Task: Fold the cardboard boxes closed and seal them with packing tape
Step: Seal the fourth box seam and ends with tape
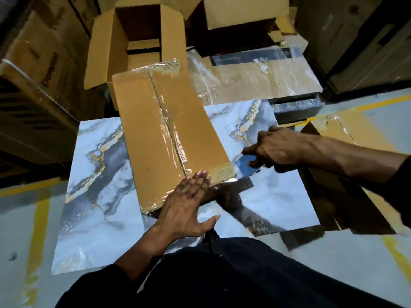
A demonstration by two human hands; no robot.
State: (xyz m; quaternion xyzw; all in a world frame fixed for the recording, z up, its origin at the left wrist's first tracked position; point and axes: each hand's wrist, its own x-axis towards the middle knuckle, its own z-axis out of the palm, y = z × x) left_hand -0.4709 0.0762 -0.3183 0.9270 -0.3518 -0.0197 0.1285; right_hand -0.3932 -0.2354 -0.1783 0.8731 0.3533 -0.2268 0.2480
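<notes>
A long closed cardboard box (pixel 153 138) lies on a marble-patterned slab (pixel 100 207). Clear packing tape runs along its centre seam and across both ends. My left hand (pixel 184 205) lies flat with straight fingers on the box's near end, pressing the tape at the near right corner. My right hand (pixel 275 150) is just right of that corner and grips a blue tape dispenser (pixel 246 165). The roll itself is hidden by my fingers.
An open empty carton (pixel 138 38) stands behind the taped box. A plastic-wrapped flat box (pixel 255 76) lies at the back right, another open carton (pixel 244 10) beyond it. Stacked cartons (pixel 37 85) wall the left side. Flattened cardboard (pixel 347 138) lies at right. Yellow lines mark the floor.
</notes>
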